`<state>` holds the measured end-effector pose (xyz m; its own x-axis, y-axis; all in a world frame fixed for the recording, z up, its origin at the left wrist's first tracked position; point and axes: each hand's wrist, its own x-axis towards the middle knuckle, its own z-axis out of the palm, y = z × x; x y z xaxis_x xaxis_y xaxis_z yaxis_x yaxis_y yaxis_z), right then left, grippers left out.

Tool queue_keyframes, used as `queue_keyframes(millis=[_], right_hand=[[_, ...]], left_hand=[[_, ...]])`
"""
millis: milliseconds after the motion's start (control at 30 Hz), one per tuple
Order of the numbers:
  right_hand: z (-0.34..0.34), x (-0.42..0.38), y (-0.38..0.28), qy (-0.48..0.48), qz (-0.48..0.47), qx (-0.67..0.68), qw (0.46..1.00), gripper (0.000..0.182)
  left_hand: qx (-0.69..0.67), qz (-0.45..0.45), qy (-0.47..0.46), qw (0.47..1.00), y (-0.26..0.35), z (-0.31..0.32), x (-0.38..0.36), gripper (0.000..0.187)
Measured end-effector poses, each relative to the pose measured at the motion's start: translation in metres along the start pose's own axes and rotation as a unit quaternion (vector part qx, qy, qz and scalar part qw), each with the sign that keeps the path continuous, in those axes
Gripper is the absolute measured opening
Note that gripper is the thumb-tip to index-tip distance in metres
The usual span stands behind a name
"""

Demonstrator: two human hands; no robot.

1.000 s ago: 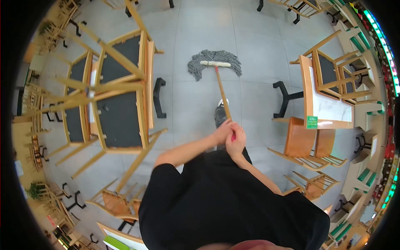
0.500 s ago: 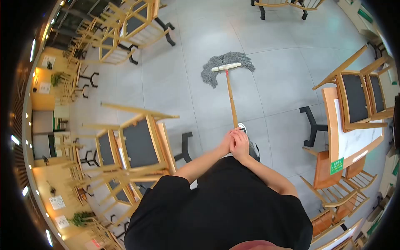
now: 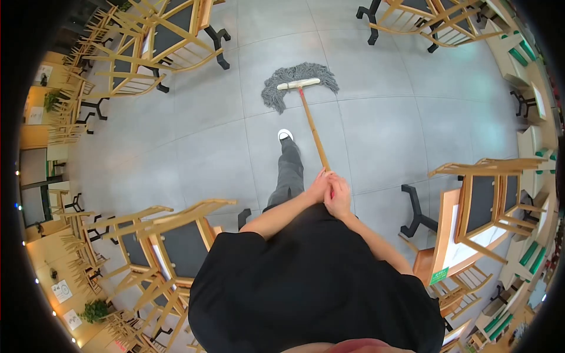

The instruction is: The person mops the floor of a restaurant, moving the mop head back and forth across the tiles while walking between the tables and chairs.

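A mop (image 3: 313,132) stretches out ahead of me, its wooden handle running from my hands down to the floor. Its grey string head fans out on the tiles around a white clamp bar. My left hand (image 3: 318,187) is closed round the upper end of the handle, close to my waist. Right beside it, my right hand (image 3: 337,197) is wrapped over the same end, the two hands touching. The handle's tip is hidden under the fingers. My left foot, in a white-toed shoe (image 3: 285,135), is planted to the left of the handle.
Grey floor tiles (image 3: 382,135) run between rows of tables. Upturned wooden chairs (image 3: 182,247) rest on tables at my left, and others (image 3: 485,200) on a table (image 3: 445,235) at my right. Black table legs (image 3: 416,212) reach into the aisle; more stacked chairs (image 3: 170,35) stand farther ahead.
I have walked forward, so the tables on both sides have slipped back toward me. My left leg has stepped out in front. The mop head has shifted left in view; both hands keep their grip.
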<state>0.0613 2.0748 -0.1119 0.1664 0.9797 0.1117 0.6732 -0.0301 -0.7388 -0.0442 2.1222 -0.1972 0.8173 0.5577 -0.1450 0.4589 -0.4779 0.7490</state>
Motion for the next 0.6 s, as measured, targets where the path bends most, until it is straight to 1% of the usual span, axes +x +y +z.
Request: queue_keyframes(millis=[67,167,200,267,300,367,400,500,600], right_hand=[[0.014,0.059,0.011,0.008,0.003,-0.014,1.0,0.022],[0.054,0.155,0.023,0.005,-0.012,-0.026,1.0,0.023],[0.068,0.191,0.023,0.001,-0.011,-0.028,1.0,0.023],[0.092,0.258,0.013,-0.007,-0.042,-0.054,0.998,0.024],[0.101,0.292,0.009,-0.008,-0.06,-0.066,0.996,0.024],[0.113,0.344,0.004,0.004,-0.06,-0.054,0.997,0.025],[0.116,0.359,-0.001,0.009,-0.053,-0.046,0.997,0.025],[0.114,0.419,-0.012,0.016,0.021,-0.018,1.0,0.025],[0.115,0.475,-0.005,0.033,0.009,-0.039,0.999,0.024]], left_hand=[[0.005,0.02,-0.027,0.999,-0.038,-0.036,0.048,0.04],[0.008,0.034,-0.079,0.996,-0.118,-0.081,0.112,0.043],[0.032,0.051,-0.081,0.995,-0.146,-0.104,0.13,0.044],[0.077,0.091,-0.083,0.989,-0.192,-0.151,0.161,0.045],[0.082,0.077,-0.111,0.988,-0.208,-0.177,0.178,0.046],[0.048,0.064,-0.101,0.992,-0.23,-0.221,0.202,0.046],[0.029,0.056,-0.104,0.993,-0.236,-0.233,0.207,0.046],[0.014,0.086,-0.058,0.994,-0.255,-0.272,0.245,0.041],[-0.011,0.156,-0.029,0.987,-0.281,-0.306,0.29,0.031]])
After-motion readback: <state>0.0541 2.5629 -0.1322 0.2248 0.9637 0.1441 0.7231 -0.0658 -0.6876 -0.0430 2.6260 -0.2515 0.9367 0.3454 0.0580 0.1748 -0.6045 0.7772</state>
